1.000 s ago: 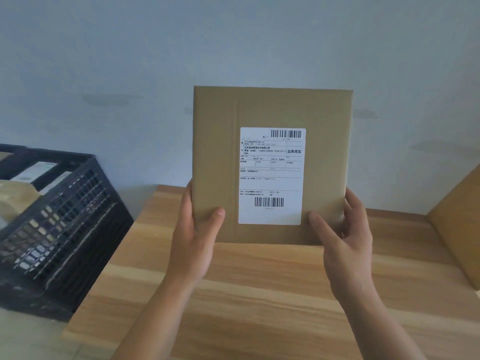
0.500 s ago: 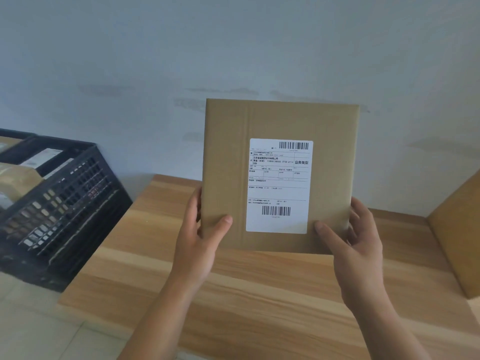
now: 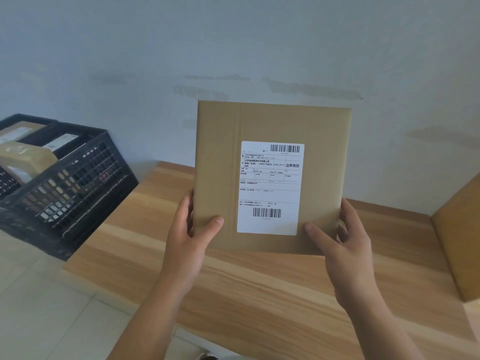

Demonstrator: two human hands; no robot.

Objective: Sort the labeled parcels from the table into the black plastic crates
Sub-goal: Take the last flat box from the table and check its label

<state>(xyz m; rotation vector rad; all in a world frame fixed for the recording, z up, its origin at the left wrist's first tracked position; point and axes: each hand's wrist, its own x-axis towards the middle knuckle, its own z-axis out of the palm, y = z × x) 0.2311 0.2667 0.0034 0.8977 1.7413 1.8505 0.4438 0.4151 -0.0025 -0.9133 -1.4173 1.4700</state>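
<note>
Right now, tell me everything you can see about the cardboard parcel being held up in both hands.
The cardboard parcel is a flat, brown, roughly square package held upright above the wooden table, its face toward the camera. A vertical seam runs down its left half. A white shipping label with two barcodes and printed Chinese text sits right of centre. The left hand grips its lower left edge, thumb on the front; the right hand grips the lower right corner likewise.

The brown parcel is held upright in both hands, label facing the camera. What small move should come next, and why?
Probably carry the brown parcel leftward toward the black crate. The left hand and right hand grip its lower corners above the table, the label is readable, and the crate already holds parcels.
</note>
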